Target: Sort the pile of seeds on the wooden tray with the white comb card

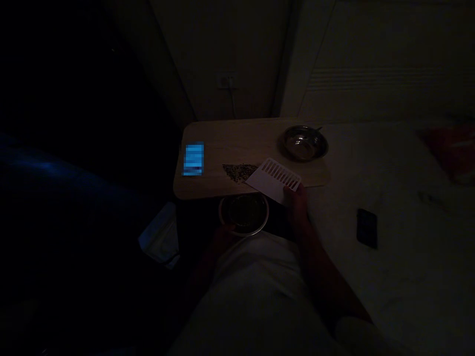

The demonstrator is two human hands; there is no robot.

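My right hand [297, 200] is closed on the near right corner of a flat white scraper [269, 184] with a row of slots along one side. The scraper's far left edge meets a patch of small dark and pale grains [239, 172] spread on the wooden table [211, 133]. Just below the table's front edge, my left hand [225, 232] grips the rim of a round bowl [245, 234] with a pale edge. The bowl's inside is dark, so its contents cannot be made out.
A shiny metal bowl [305, 143] with a utensil handle stands at the table's back right. A lit, blurred screen [193, 159] lies at the left end. On the pale surface to the right is a dark phone [367, 228]. A plugged-in cable [233, 101] hangs behind the table.
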